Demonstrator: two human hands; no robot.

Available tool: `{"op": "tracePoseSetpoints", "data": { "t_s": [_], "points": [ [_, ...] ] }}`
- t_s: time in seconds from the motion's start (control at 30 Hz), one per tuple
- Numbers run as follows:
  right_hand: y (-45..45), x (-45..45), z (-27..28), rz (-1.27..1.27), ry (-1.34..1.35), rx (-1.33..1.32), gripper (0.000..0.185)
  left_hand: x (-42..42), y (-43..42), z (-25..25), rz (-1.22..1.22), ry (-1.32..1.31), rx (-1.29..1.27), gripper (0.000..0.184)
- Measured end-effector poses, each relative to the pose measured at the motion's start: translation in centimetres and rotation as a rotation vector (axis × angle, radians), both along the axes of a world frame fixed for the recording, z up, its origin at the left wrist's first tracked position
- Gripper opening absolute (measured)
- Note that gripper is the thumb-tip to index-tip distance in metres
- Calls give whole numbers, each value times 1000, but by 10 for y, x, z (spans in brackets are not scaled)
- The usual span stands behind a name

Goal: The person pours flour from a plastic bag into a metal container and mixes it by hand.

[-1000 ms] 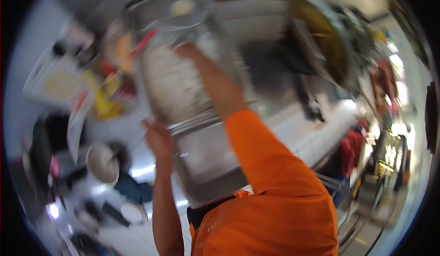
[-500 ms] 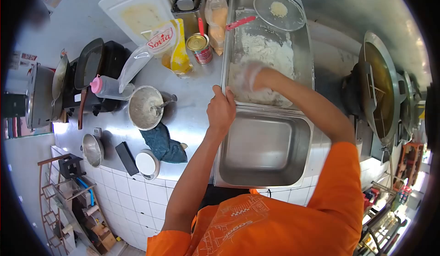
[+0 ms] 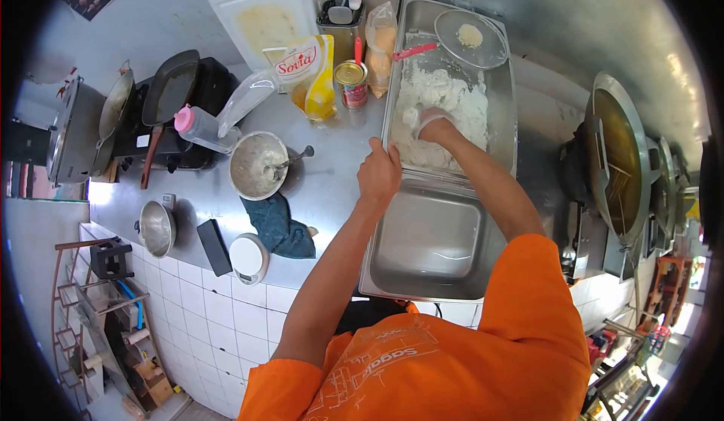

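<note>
A deep metal tray holds a spread of lumpy white flour. My left hand is closed on the tray's near left edge, thumb up. Down in the flour is my right hand, whitened at the front; its fingers are buried, so their pose is hidden. At the tray's far end lie a round strainer with pale crumbs in it and a red-handled tool. A second metal pan, with a bare bottom, stands between the flour tray and my body.
Left of the tray are a mixing bowl with a spoon in pale batter, a dark cloth, a can, a yellow pouch and a kitchen scale. On the right sits a large wok of oil.
My right hand, blurred before, has slowed and rests lower in the flour, which looks lumpier. My left hand stays on the tray's edge. The whole view has shifted slightly.
</note>
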State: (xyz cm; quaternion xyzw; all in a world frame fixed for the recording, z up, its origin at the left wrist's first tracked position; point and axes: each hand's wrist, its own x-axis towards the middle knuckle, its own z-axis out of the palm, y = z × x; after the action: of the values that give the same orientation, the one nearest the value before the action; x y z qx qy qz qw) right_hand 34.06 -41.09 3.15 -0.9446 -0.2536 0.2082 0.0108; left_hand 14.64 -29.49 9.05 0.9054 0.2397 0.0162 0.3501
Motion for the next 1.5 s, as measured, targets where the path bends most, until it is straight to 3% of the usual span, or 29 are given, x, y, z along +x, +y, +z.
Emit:
{"op": "tracePoseSetpoints", "data": {
  "t_s": [0.07, 0.17, 0.27, 0.37, 0.47, 0.57, 0.63, 0.67, 0.73, 0.8, 0.9, 1.0, 1.07, 1.17, 1.27, 1.33, 1.4, 1.43, 1.5],
  "points": [
    [-11, -18, 40, 49, 84, 139, 68, -1, -1, 2, 6, 10, -21, 33],
    [-38, -7, 48, -126, 62, 202, 67, -1, -1, -4, 10, -15, 22, 34],
    [-48, -4, 106, -249, 25, 109, 58, -3, -2, -1, 9, -32, 9, 34],
    [-75, 5, 128, -115, -89, 267, 56, -3, -1, 0, 9, -38, 3, 34],
    [-105, 38, 109, 125, -248, 332, 55, -3, -2, -2, 11, -35, 3, 33],
    [-89, 25, 154, 81, -113, 60, 63, -3, -1, -3, 13, -36, -4, 33],
    [-76, 1, 160, 85, 127, 164, 67, -4, -1, -2, 12, -60, 7, 33],
    [-71, -7, 160, 83, 248, 216, 69, -5, -2, -1, 7, -72, 13, 33],
    [-72, 1, 59, 281, 349, 63, 76, -4, -3, -1, 13, -50, -1, 33],
    [-17, -36, 9, 204, 226, -230, 72, 2, 0, 1, 7, -45, 3, 33],
    [-6, -67, 29, 99, 186, 173, 66, -3, -3, -1, 17, -26, 7, 33],
    [-49, -24, 45, 459, 13, -20, 59, -6, -2, -3, -4, -9, 7, 33],
    [-66, -4, 42, -4, 47, 34, 53, -2, -2, 2, 6, 1, -21, 33],
    [-71, -30, 18, -77, 289, -139, 48, -2, -2, -1, 5, -42, -7, 32],
    [-60, -41, -27, 98, 294, 17, 70, -2, -4, -3, 14, -55, 27, 31],
    [-31, -48, -3, -27, 294, 129, 72, -3, -2, -2, -2, -41, 10, 32],
    [-44, -6, -40, 111, -175, 184, 74, -3, -4, -1, -14, -27, -8, 32],
    [-38, 0, -26, 191, -413, 211, 76, -1, -3, 0, -18, -23, -15, 32],
    [-51, -18, 39, -239, -224, 20, 64, -4, 0, -1, -17, -20, -12, 32]
  ]
}}
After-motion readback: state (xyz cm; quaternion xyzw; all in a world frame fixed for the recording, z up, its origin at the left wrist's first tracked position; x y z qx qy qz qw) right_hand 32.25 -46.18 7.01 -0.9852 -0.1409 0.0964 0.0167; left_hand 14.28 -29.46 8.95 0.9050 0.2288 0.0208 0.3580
